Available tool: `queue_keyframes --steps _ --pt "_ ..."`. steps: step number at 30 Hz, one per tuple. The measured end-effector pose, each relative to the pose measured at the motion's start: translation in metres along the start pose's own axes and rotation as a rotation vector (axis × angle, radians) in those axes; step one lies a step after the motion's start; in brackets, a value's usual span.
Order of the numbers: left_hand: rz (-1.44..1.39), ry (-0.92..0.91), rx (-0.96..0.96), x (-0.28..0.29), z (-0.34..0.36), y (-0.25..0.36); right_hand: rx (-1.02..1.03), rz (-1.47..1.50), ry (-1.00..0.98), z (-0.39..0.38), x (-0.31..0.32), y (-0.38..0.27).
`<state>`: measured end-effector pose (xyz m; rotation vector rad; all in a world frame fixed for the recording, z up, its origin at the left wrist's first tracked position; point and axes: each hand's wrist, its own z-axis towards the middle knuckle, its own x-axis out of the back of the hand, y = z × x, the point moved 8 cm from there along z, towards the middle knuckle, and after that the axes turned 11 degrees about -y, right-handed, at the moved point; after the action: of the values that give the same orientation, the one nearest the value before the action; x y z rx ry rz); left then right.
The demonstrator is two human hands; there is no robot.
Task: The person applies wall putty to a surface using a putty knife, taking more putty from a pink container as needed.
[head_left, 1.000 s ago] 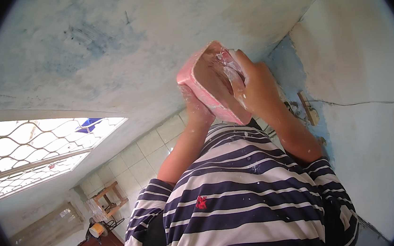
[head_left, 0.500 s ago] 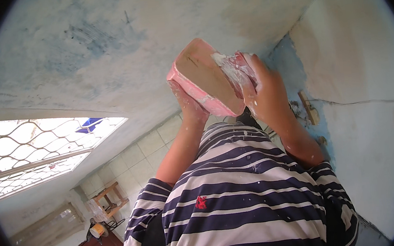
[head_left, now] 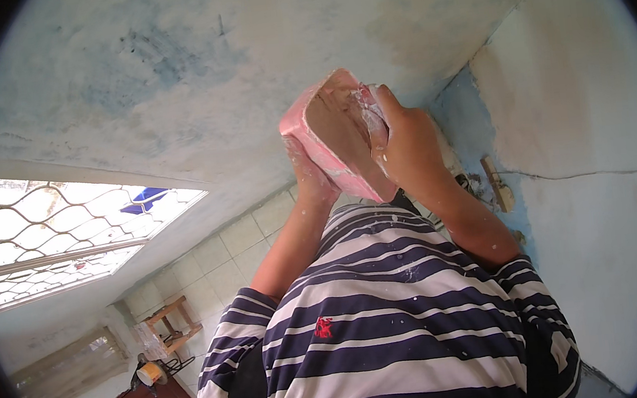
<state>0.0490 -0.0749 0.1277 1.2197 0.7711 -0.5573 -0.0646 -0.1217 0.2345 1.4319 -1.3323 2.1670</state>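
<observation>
In front of my chest, a pink plastic tub (head_left: 316, 150) is held tilted, with beige-brown material visible inside it. My left hand (head_left: 310, 173) is wrapped under and around its left side, most of the fingers hidden behind the tub. At the tub's right rim, my right hand (head_left: 411, 138) grips a reddish-pink piece (head_left: 368, 108) smeared with white paste. Its exact kind cannot be made out, since my fingers cover much of it. White specks of paste dot both hands and forearms.
A patchy blue-white wall (head_left: 169, 83) stands ahead, meeting another wall (head_left: 577, 97) at the right corner. At left is a window with a wavy grille (head_left: 53, 232). Lower left, a small wooden frame (head_left: 173, 326) stands on the tiled floor (head_left: 241, 233), near a yellow roll-like object (head_left: 150, 373).
My right hand has moved left and slightly inward, carrying the pasty piece over the tub's opening. The tub has shifted a little right and tipped, showing more of its inside.
</observation>
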Motion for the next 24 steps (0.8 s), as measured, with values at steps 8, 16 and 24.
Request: queue_keyframes --steps 8,16,24 --pt "0.057 0.038 0.067 0.011 -0.001 -0.001 0.097 -0.033 -0.016 0.007 -0.002 0.001" --pt "-0.016 -0.097 -0.096 0.004 0.005 0.015 0.081 0.148 -0.071 0.011 0.011 0.006" --pt "-0.056 -0.065 -0.090 0.012 0.005 0.015 0.055 0.265 -0.011 0.010 0.029 0.006"
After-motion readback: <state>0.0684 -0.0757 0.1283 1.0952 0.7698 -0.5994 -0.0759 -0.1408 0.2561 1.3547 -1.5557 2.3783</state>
